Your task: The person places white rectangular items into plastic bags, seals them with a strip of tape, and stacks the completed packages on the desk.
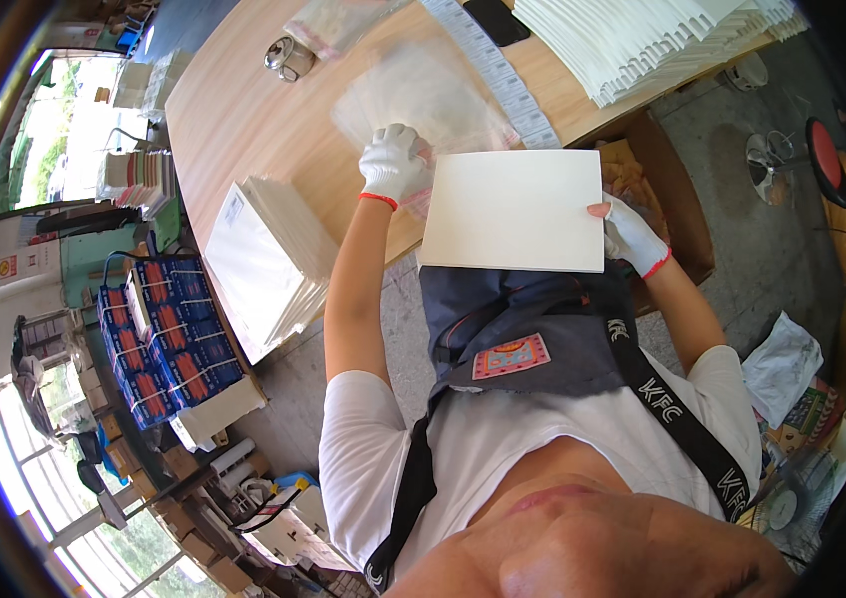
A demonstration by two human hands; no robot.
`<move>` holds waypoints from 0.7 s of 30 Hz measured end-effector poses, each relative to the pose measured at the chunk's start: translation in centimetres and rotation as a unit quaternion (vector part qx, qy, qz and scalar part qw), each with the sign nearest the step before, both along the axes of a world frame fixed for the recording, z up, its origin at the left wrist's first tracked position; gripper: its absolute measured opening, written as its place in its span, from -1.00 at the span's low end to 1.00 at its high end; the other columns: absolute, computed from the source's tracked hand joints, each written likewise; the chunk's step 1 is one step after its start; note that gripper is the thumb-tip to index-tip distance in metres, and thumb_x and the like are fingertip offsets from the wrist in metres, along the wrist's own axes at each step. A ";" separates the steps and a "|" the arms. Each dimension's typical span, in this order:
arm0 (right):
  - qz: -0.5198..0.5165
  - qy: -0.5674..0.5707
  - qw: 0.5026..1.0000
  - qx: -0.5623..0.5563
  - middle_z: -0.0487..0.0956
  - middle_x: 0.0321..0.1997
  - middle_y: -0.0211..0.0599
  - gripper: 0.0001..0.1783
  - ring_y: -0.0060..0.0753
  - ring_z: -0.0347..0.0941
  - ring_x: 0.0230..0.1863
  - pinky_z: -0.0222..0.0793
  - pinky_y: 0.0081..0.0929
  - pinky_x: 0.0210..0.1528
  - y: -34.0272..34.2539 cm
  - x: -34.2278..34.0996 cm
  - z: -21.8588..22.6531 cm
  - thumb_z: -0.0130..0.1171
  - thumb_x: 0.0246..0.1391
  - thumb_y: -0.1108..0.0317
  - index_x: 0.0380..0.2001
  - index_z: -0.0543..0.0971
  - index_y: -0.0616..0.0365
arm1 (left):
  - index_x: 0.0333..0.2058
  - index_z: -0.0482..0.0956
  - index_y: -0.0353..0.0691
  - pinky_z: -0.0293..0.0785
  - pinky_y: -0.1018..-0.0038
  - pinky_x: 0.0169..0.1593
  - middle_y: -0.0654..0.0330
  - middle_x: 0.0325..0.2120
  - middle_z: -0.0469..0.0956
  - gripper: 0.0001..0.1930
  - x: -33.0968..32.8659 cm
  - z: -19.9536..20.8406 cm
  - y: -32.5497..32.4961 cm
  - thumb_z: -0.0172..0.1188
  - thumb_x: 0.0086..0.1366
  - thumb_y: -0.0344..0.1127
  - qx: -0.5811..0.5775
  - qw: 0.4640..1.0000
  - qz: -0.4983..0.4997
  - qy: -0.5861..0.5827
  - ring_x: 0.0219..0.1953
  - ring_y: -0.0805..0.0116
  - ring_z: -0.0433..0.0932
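Observation:
My right hand point(630, 235), in a white glove with bare fingertips and a red cuff, grips the right edge of a flat white rectangular board point(512, 211). The thumb lies on top, and the other fingers are hidden beneath. The board is in front of my apron, by the table's near edge. My left hand point(395, 163), gloved the same way, is closed at the near edge of a fanned pile of clear plastic bags point(423, 95). Its fingers are curled and seem to pinch a clear bag that reaches toward the board.
A stack of bagged white boards point(268, 264) stands at the table's left edge. White sheets point(632, 40) are piled at the far right, near a phone point(496, 20) and a printed strip point(498, 75). A metal container point(289, 60) stands further back. An open carton point(677, 189) sits below on the right.

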State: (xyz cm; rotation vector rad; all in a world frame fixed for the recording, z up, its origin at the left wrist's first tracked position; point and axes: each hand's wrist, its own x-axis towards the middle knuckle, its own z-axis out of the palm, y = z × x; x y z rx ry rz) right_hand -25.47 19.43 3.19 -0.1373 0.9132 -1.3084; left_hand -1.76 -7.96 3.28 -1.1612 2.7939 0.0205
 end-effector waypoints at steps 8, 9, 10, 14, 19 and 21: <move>0.008 -0.006 0.998 -0.067 0.53 -0.42 -0.36 -0.43 -0.69 0.37 -0.71 0.25 -0.77 -0.76 -0.2 -0.5 -4.3 0.14 -0.03 0.23 0.03 0.30 0.29 | -0.12 0.45 0.05 0.46 0.26 -0.09 0.26 -0.06 0.42 -0.65 0.2 -2.3 -2.2 0.16 0.05 -0.24 0.040 0.997 0.056 0.017 -0.03 0.18 0.43; 0.017 -0.015 0.997 -0.069 0.51 -0.36 -0.34 -0.42 -0.66 0.38 -0.63 0.28 -0.74 -0.67 -0.1 -0.6 -5.1 0.14 -0.03 0.24 0.04 0.30 0.28 | -0.12 0.45 0.04 0.46 0.26 -0.09 0.26 -0.06 0.42 -0.65 0.5 -3.0 -2.6 0.16 0.04 -0.25 0.039 0.997 0.058 0.026 -0.03 0.18 0.43; 0.026 -0.025 0.997 -0.072 0.50 -0.31 -0.32 -0.42 -0.63 0.39 -0.54 0.31 -0.71 -0.59 -0.2 -0.8 -5.9 0.14 -0.02 0.25 0.05 0.29 0.28 | -0.12 0.45 0.04 0.46 0.26 -0.09 0.26 -0.06 0.42 -0.65 0.9 -3.5 -3.0 0.16 0.05 -0.26 0.043 0.997 0.055 0.038 -0.03 0.18 0.43; 0.065 -0.089 0.986 -0.129 0.49 -0.04 -0.23 -0.39 -0.52 0.52 -0.18 0.52 -0.63 -0.25 -0.4 -1.8 -7.9 0.16 -0.01 0.28 0.10 0.26 0.28 | -0.14 0.46 0.03 0.46 0.24 -0.11 0.26 -0.08 0.42 -0.69 0.1 -2.0 -2.3 0.13 0.07 -0.29 0.041 0.997 0.047 0.044 -0.03 0.18 0.42; 0.001 -0.011 0.999 -0.044 0.52 -0.36 -0.34 -0.44 -0.68 0.35 -0.67 0.22 -0.74 -0.74 -1.3 -0.2 -4.6 0.13 0.00 0.22 0.04 0.29 0.26 | -0.18 0.48 0.01 0.45 0.23 -0.13 0.26 -0.14 0.45 -0.72 0.7 -3.0 -3.0 0.14 0.07 -0.25 0.035 0.997 0.034 0.052 -0.05 0.17 0.41; -0.036 -0.008 0.999 -0.002 0.53 -0.40 -0.36 -0.43 -0.72 0.33 -0.77 0.19 -0.76 -0.83 -1.9 1.0 -3.2 0.12 -0.01 0.20 0.04 0.30 0.25 | -0.21 0.49 0.00 0.45 0.23 -0.15 0.25 -0.16 0.46 -0.74 1.1 -3.6 -3.4 0.14 0.06 -0.24 0.028 0.994 0.018 0.107 -0.06 0.17 0.42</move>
